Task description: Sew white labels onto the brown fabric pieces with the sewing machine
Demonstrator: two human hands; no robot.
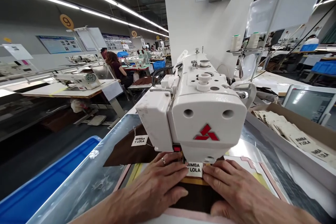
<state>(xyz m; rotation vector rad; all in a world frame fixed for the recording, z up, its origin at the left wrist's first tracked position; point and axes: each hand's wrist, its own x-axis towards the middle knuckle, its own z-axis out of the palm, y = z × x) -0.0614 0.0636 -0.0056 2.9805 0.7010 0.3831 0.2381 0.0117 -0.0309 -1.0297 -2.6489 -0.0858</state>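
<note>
My left hand [157,180], with a ring on one finger, lies flat with outstretched fingers. Its fingertips touch the left side of a white fabric label [194,170] printed "BIMBA Y LOLA". On the label's right edge rest the fingers of my right hand [237,183], also spread flat. Beneath the label is dark brown fabric [195,199], partly covered by my hands. A white sewing machine [208,117] stands directly over the label; its head hides the needle area. Further left, a second label [140,140] shows on a brown fabric piece [119,155], with loose threads at it.
A cardboard box [273,108] of stacked labels [294,134] stands at right, before a tilted screen [309,105]. A blue bin [49,175] is at lower left. Thread cones [235,43] stand behind the machine. A seated person [115,66] is among other sewing tables.
</note>
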